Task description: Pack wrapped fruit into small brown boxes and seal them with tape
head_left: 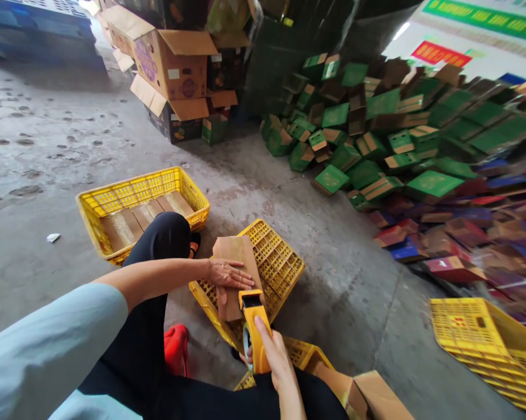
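A brown cardboard box [235, 248] lies on an upturned yellow plastic crate [280, 259] in front of my knees. My left hand [230, 274] rests on top of the box with its fingers stretched out, the fingertips close to the dispenser. In my right hand [274, 356] is a yellow tape dispenser [257, 329] with a roll of tape in it. The dispenser's head touches or hovers just over the near end of the box; I cannot tell which. Clear tape shows on the box's far part.
Taped boxes [146, 213] lie in a yellow crate [186, 189] at the left. Behind my right leg is an open carton [379, 396]. A yellow crate [468, 326] stands at the right, below a big heap of green cartons [368, 146]. Larger cartons [175, 64] are stacked at the back.
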